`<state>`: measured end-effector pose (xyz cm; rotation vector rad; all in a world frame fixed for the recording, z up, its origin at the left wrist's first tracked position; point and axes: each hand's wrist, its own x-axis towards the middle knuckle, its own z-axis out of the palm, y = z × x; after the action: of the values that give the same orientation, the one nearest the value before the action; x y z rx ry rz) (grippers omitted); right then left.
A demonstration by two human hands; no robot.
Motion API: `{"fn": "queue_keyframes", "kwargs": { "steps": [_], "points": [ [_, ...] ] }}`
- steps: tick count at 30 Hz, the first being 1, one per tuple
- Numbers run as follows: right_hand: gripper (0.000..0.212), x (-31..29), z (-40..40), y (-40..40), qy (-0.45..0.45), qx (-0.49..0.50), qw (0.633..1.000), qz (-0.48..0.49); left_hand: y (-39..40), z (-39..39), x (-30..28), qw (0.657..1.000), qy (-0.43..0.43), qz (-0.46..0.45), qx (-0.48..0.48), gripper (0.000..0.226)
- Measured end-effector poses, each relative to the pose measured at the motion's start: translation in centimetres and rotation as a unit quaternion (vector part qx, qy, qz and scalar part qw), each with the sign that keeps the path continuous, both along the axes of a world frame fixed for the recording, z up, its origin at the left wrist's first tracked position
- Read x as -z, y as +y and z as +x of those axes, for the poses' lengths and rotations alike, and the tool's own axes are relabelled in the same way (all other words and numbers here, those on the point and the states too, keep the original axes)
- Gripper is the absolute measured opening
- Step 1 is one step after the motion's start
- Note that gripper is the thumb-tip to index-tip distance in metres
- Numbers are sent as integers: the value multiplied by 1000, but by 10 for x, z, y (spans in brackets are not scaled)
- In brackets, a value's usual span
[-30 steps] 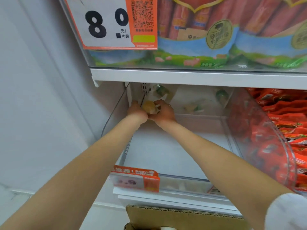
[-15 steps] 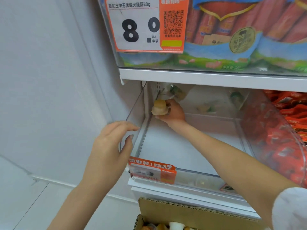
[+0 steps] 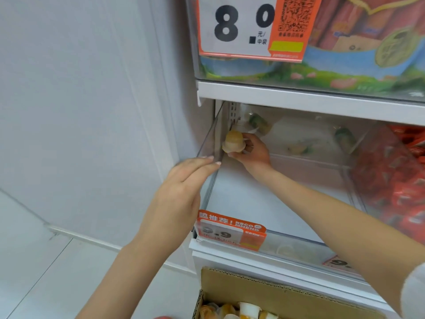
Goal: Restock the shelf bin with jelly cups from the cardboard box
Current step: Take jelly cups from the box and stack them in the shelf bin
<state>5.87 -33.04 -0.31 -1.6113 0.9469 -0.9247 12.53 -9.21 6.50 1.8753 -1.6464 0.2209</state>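
My right hand (image 3: 254,151) reaches deep into the clear shelf bin (image 3: 296,241) and grips a yellow jelly cup (image 3: 232,142) at the bin's back left corner, held upside down with its wide rim low. My left hand (image 3: 178,194) hangs in front of the bin's left wall with fingers straight, fingertips near the wall's top edge, holding nothing. The cardboard box (image 3: 271,293) sits below the shelf, flap up, with several jelly cups (image 3: 248,309) showing inside.
A shelf above carries sausage packs (image 3: 358,38) behind a big price sign (image 3: 250,26). Red snack packets (image 3: 400,171) fill the neighbouring bin on the right. An orange price tag (image 3: 231,230) clips to the bin's front. A white wall (image 3: 92,111) stands left.
My left hand has let go of the cup and drawn back out of the bin to its left front. The right hand stays at the back corner with the cup.
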Motion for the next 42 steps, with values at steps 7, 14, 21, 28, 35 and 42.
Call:
{"fn": "queue_keyframes", "kwargs": {
  "steps": [7, 14, 21, 28, 35, 42],
  "points": [
    [66, 2, 1, 0, 16, -10, 1000, -4, 4, 1, -2, 998, 56, 0, 21, 67],
    [87, -9, -4, 0, 123, -31, 992, 0, 6, 0, -7, 996, 77, -25, 29, 62],
    [53, -68, -64, 46, 222, -31, 973, -50, 36, -9, -22, 972, 210, -100, 29, 50],
    [14, -73, -196, 195, 34, 50, 958, -279, 88, -64, -2, 914, 397, -67, 60, 24],
    [24, 98, -277, 257, 347, -126, 918, -147, 106, -134, 157, 917, 130, 335, 173, 17],
    [53, 219, -296, 281, 542, -207, 814, 29, 111, -153, 269, 736, -158, 618, 225, 42]
  ]
}}
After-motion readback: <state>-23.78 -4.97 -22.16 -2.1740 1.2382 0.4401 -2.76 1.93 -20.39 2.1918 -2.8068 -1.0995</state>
